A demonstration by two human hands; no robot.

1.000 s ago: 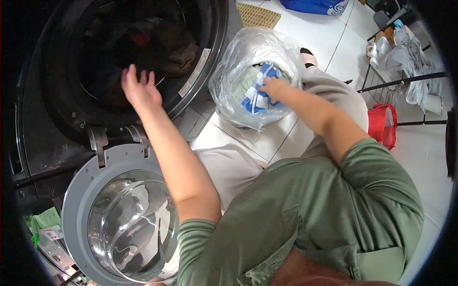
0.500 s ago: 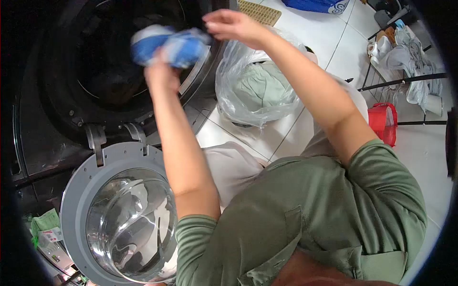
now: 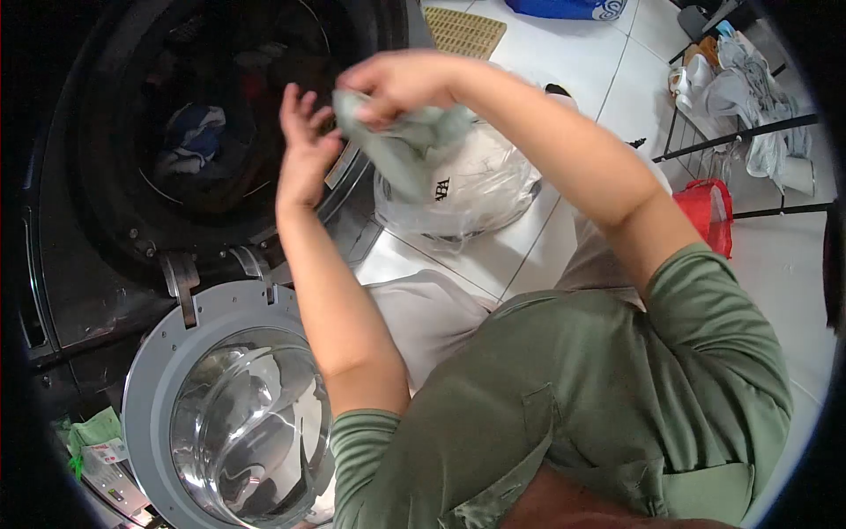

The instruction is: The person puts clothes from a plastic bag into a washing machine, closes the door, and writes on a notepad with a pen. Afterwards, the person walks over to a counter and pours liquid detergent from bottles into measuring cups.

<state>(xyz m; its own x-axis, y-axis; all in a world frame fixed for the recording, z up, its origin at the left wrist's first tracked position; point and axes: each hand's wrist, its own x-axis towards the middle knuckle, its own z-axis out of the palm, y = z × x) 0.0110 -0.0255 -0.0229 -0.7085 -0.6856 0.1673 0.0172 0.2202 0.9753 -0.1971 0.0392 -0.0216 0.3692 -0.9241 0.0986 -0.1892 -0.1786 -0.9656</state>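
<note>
white tiled floor (image 3: 568, 44), upper right of frame. right hand (image 3: 401, 79), upper centre: fingers closed on pale green cloth (image 3: 401, 163), partly over clear plastic bag (image 3: 458, 220). left hand (image 3: 307, 167), just beside: fingers spread, slightly curled. blue-and-white cloth (image 3: 198, 137), upper left, inside dark drum (image 3: 264, 181).

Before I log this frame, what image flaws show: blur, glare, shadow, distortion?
In the head view, the left hand, right hand and pale green cloth are motion-blurred; there too, the glass door shows bright reflections, the inside of the black machine is murky, and curved black borders suggest wide-angle distortion.
</note>
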